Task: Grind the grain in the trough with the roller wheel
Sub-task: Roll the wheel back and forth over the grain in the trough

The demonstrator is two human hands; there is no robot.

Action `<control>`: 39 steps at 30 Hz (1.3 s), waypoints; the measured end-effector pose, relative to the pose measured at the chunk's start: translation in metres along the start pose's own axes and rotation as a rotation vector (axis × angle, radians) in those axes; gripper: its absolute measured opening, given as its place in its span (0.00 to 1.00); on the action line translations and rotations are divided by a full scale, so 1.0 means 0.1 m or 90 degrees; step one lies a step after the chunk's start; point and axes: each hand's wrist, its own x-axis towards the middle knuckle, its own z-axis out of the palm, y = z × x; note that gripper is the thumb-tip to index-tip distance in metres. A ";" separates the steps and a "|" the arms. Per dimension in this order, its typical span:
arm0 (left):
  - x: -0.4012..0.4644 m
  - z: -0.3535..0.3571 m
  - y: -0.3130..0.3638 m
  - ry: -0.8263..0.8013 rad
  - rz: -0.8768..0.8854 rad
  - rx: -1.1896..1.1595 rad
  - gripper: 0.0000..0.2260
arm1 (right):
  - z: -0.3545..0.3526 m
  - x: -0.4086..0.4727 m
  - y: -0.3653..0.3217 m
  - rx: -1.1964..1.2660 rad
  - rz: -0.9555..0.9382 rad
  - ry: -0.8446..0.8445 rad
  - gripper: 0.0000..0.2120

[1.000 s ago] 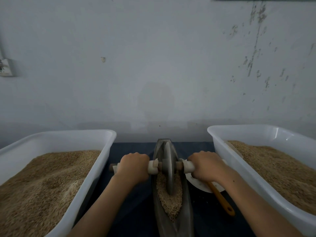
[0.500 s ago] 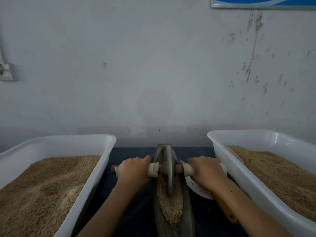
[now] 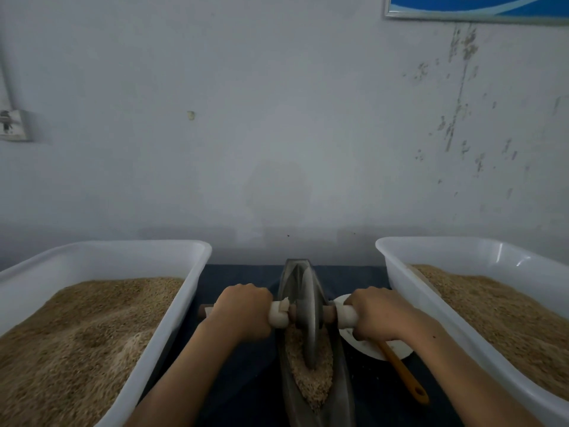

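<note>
A grey metal roller wheel (image 3: 308,315) stands upright in a narrow, boat-shaped dark metal trough (image 3: 343,383), its lower edge sunk in tan grain (image 3: 311,380). The left hand (image 3: 243,312) and right hand (image 3: 377,314) each curl around the wheel's white-wrapped wooden axle (image 3: 279,315), one on either side of the wheel. Just right of the trough lies a white plate (image 3: 369,348) with an orange-handled utensil (image 3: 403,374). Large white plastic tubs of grain flank the trough, left (image 3: 172,315) and right (image 3: 409,282), on a dark blue desk (image 3: 246,278).

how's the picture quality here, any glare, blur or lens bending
Head view: dim, flat light; small glare streaks on the right bin's inner wall; wide-angle bending splays both bins outward; left bin's grain smears near the frame edge; roller wheel reasonably sharp.
</note>
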 end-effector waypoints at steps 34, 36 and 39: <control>-0.02 0.09 0.07 0.183 -0.055 0.058 0.08 | 0.18 0.10 0.05 -0.022 -0.004 0.196 0.03; -0.03 0.12 0.06 0.194 -0.061 0.042 0.09 | 0.23 0.12 0.04 -0.026 -0.002 0.258 0.06; -0.03 0.12 0.05 0.186 -0.062 0.032 0.09 | 0.23 0.12 0.04 -0.024 -0.012 0.263 0.06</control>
